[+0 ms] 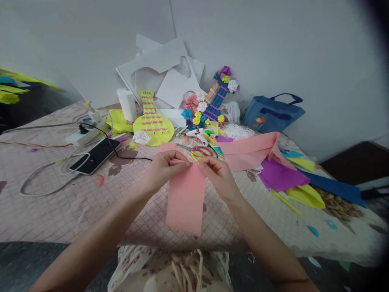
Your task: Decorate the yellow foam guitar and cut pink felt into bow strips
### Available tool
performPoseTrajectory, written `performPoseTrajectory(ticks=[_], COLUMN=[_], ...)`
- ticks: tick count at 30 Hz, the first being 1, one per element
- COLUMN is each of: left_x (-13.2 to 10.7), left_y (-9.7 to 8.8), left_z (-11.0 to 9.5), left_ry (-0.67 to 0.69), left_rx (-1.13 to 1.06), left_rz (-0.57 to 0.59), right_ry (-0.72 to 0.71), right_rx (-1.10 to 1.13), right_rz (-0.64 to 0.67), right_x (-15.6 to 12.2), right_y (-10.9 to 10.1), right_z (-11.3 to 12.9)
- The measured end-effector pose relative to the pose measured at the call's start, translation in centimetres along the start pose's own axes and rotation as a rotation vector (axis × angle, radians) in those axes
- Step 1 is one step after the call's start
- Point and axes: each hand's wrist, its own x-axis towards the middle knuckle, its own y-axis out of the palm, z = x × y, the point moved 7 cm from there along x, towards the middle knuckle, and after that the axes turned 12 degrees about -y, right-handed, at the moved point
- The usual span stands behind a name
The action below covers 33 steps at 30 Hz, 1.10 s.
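Note:
A strip of pink crepe paper (186,198) hangs from both my hands over the front of the table, its lower end near the edge. My left hand (167,164) pinches its upper left part between thumb and fingers. At the upper right corner, my right hand (217,172) grips the same strip with closed fingertips. Just beyond the hands lie scissors (202,152) with red and yellow handles, partly hidden by my fingers. A larger piece of pink crepe paper (246,152) is spread to the right of my right hand.
A yellow paper guitar (153,125) and a flower-covered blue one (215,103) lean at the back. On the left are a phone (96,156), cables and a power strip (85,134). To the right are a blue bag (270,113), purple paper (281,174) and peanuts (337,205).

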Motion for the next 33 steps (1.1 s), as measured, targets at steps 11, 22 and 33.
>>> performPoseTrajectory(ticks=[11, 22, 33], left_x=[0.2, 0.6, 1.0], left_y=[-0.5, -0.4, -1.1], left_z=[2.7, 4.1, 4.5], left_ry=[-0.343, -0.248, -0.242], left_rx=[-0.457, -0.432, -0.537], left_rz=[0.141, 0.123, 0.004], right_ry=[0.185, 0.247, 0.24], right_rx=[0.124, 0.292, 0.093], right_rz=[-0.133, -0.083, -0.044], right_x=[0.3, 0.0, -3.3], right_y=[-1.3, -0.1, 0.8], right_z=[-2.3, -3.3, -3.5])
